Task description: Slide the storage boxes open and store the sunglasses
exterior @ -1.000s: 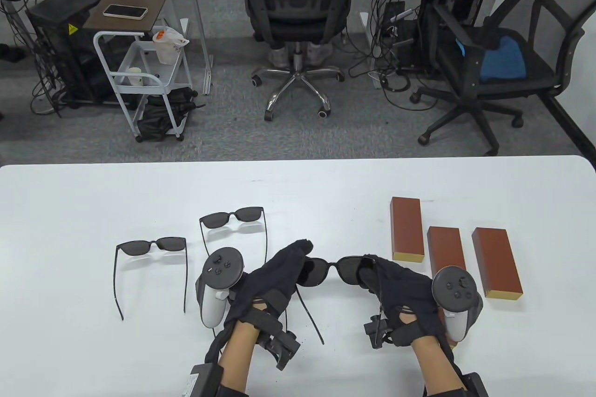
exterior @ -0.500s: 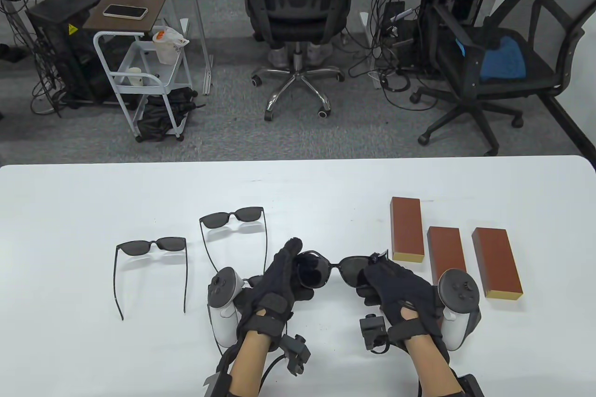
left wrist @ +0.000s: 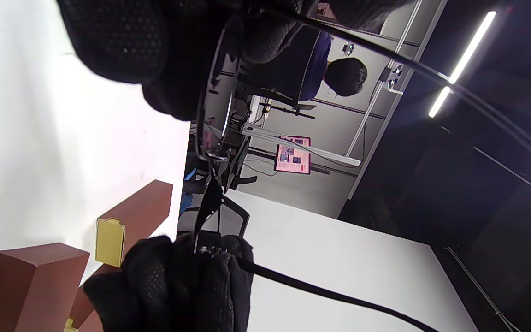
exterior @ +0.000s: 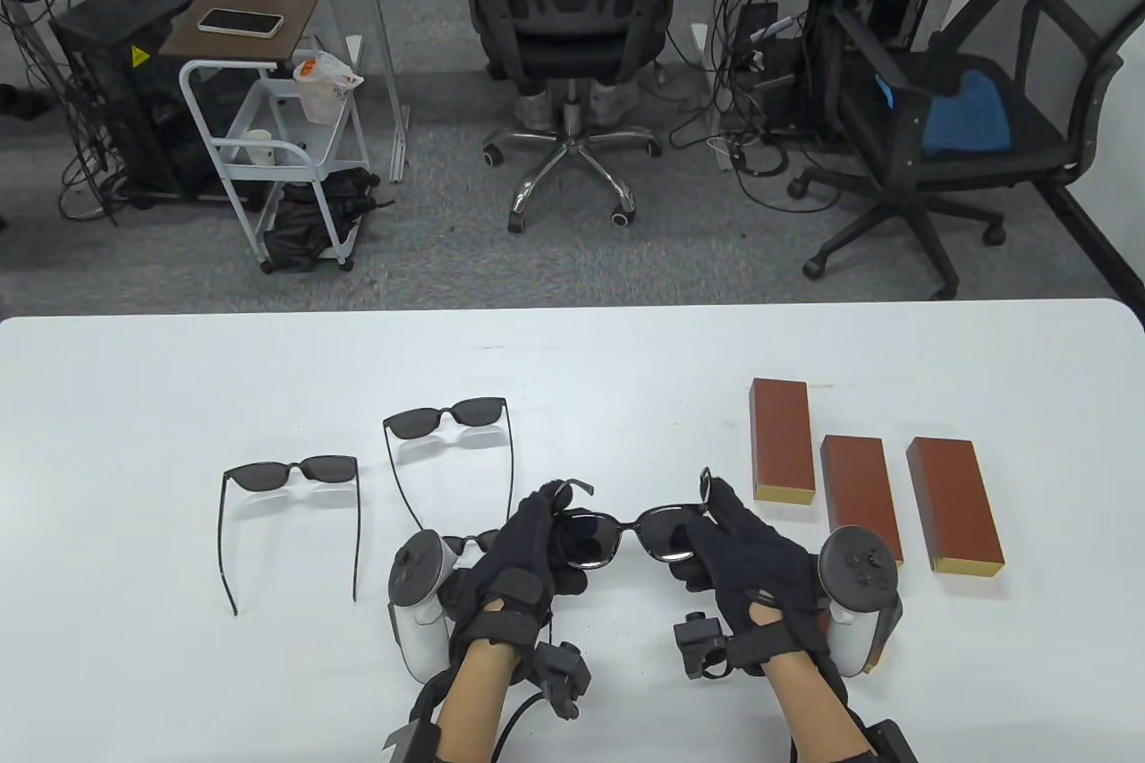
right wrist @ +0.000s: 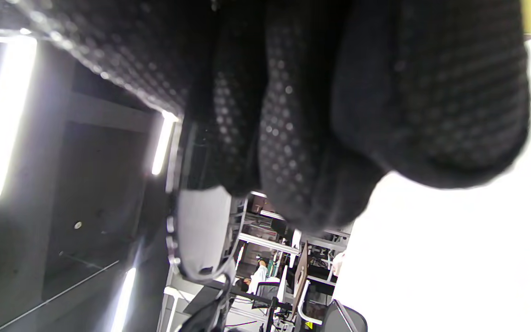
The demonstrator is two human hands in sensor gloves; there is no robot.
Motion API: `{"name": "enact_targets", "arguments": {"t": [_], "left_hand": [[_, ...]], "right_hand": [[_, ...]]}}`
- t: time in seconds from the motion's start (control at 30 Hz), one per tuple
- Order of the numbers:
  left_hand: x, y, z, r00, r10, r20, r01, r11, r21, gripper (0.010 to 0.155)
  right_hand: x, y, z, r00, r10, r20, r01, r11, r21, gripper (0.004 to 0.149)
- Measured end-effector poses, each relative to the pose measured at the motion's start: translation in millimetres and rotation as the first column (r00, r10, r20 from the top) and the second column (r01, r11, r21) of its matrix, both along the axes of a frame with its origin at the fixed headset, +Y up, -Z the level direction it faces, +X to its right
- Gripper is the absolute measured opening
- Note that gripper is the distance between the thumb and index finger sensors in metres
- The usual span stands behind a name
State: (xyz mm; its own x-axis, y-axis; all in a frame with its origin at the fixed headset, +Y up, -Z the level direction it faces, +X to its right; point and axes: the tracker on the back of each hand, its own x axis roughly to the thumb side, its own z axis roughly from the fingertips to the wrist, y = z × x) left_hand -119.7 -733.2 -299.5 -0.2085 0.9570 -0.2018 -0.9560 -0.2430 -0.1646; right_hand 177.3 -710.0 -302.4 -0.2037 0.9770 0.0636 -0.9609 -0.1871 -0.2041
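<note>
Both hands hold one pair of black sunglasses [exterior: 635, 530] just above the table's front middle. My left hand [exterior: 556, 526] grips the left lens end, my right hand [exterior: 707, 530] grips the right lens end. The temple arms are unfolded and stick up toward the camera. In the left wrist view the sunglasses [left wrist: 211, 138] show edge-on between my left fingers [left wrist: 155, 55] and my right fingers [left wrist: 178, 286]. Three shut brown storage boxes [exterior: 783, 452] [exterior: 857, 481] [exterior: 953, 505] lie to the right. In the right wrist view my gloved fingers [right wrist: 321, 115] cover most of the frame.
Two more pairs of black sunglasses lie unfolded on the white table [exterior: 134, 405], one at the left [exterior: 291, 472] and one behind my left hand [exterior: 447, 416]. Office chairs and a cart stand beyond the table's far edge.
The hands closed on the lens ends and drew slightly toward me. The sunglasses tipped, so the temple arms that trailed back over the table now point up.
</note>
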Motion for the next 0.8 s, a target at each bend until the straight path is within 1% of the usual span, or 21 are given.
{"name": "enact_targets", "arguments": {"t": [0.13, 0.23, 0.27, 0.33, 0.43, 0.5, 0.8], "left_hand": [[-3, -2, 1, 1.000, -0.002, -0.022, 0.002, 1.000, -0.009, 0.062], [-6, -2, 1, 0.999, -0.003, -0.040, 0.003, 1.000, -0.010, 0.062], [-7, -2, 1, 0.999, -0.003, -0.045, 0.003, 1.000, -0.011, 0.062], [-8, -2, 1, 0.999, -0.001, -0.049, 0.000, 1.000, -0.014, 0.062], [-9, -1, 2, 0.996, -0.034, -0.084, 0.033, 0.999, -0.013, 0.060], [-10, -1, 2, 0.993, -0.060, -0.102, 0.060, 0.998, -0.007, 0.059], [-12, 3, 3, 0.972, -0.170, -0.162, 0.173, 0.985, 0.006, 0.050]], "right_hand": [[-3, -3, -2, 0.998, -0.013, -0.055, 0.015, 0.999, 0.033, 0.048], [-5, -6, -4, 0.992, -0.030, -0.122, 0.038, 0.997, 0.064, 0.052], [-6, -6, -5, 0.987, -0.039, -0.156, 0.053, 0.995, 0.085, 0.054], [-8, -8, -6, 0.972, -0.063, -0.228, 0.087, 0.991, 0.099, 0.066], [-9, -10, -6, 0.957, -0.103, -0.270, 0.135, 0.986, 0.102, 0.073], [-10, -11, -6, 0.950, -0.133, -0.282, 0.167, 0.981, 0.101, 0.075], [-6, -12, -4, 0.964, -0.164, -0.208, 0.184, 0.979, 0.082, 0.062]]}}
